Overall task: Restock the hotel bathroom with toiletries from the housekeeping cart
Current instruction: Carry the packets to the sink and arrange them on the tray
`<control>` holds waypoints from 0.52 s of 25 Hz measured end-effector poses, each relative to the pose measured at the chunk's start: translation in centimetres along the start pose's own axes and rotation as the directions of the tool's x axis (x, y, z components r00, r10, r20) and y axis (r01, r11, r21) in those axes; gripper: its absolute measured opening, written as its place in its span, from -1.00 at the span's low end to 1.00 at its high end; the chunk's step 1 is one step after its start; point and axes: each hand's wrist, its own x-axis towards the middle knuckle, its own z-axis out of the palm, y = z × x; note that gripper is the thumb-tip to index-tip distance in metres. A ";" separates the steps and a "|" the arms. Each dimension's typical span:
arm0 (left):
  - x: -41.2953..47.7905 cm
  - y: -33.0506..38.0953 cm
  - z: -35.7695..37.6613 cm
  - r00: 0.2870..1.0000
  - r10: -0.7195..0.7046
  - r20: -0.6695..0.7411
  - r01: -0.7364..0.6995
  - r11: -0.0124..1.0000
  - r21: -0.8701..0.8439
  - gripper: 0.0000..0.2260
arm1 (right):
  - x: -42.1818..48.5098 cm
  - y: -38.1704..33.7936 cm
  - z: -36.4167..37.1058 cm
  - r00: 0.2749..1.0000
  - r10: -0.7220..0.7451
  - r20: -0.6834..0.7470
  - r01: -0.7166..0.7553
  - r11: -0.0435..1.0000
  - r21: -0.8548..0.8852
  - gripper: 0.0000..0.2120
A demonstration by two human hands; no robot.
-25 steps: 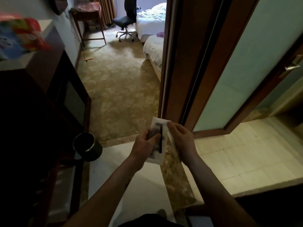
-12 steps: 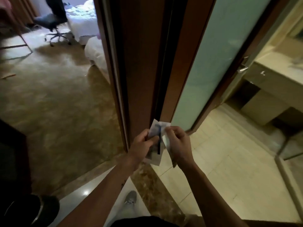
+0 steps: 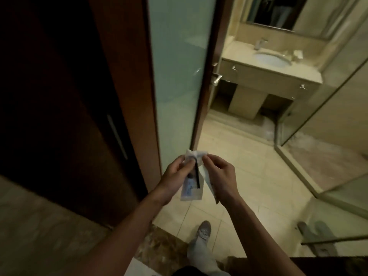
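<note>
Fingers [image 3: 182, 164] of left hand [image 3: 175, 177] pinch a toiletry packet [image 3: 191, 191] w/ dark strip inside; right hand [image 3: 221, 179] pinches a 2nd white sachet [image 3: 207, 181] or flap, can't tell which, just beside it. Both are mid-air at bathroom doorway, near frosted door [image 3: 179, 76]. Step: carrying stock in. Next, prob.: walk to far counter [image 3: 298, 73] by sink [image 3: 270, 59], well apart from hands, and set packets down flat.
</note>
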 end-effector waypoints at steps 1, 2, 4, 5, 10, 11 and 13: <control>2.7 0.6 1.4 1.000 0.017 0.008 -0.017 1.000 0.015 -0.78 | 2.1 0.5 -1.3 0.999 0.000 -0.034 0.000 1.000 -0.002 -0.86; 5.4 1.1 2.9 0.999 0.032 0.006 -0.032 0.999 0.023 -0.77 | 4.3 0.9 -2.6 0.998 -0.006 -0.058 0.006 1.000 -0.003 -0.86; 9.4 1.8 5.5 0.999 0.043 -0.012 -0.043 0.999 0.020 -0.78 | 7.9 1.3 -4.8 0.996 -0.002 -0.089 0.002 1.000 -0.003 -0.86; 11.5 2.1 7.0 0.999 0.043 -0.007 -0.043 0.999 0.011 -0.78 | 9.9 1.4 -6.1 0.994 0.004 -0.108 -0.004 1.000 0.001 -0.86; 22.5 4.5 15.5 0.997 0.073 0.002 -0.073 0.996 -0.044 -0.80 | 19.7 1.1 -14.3 0.977 0.013 -0.213 -0.011 1.000 0.012 -0.84; 24.0 5.0 16.8 0.997 0.071 -0.004 -0.071 0.996 -0.054 -0.80 | 20.9 1.0 -15.7 0.972 0.013 -0.233 -0.010 1.000 0.015 -0.84; 27.1 5.8 20.5 0.997 0.076 0.012 -0.076 0.995 -0.061 -0.81 | 23.6 0.9 -19.0 0.965 0.019 -0.263 -0.013 1.000 0.025 -0.83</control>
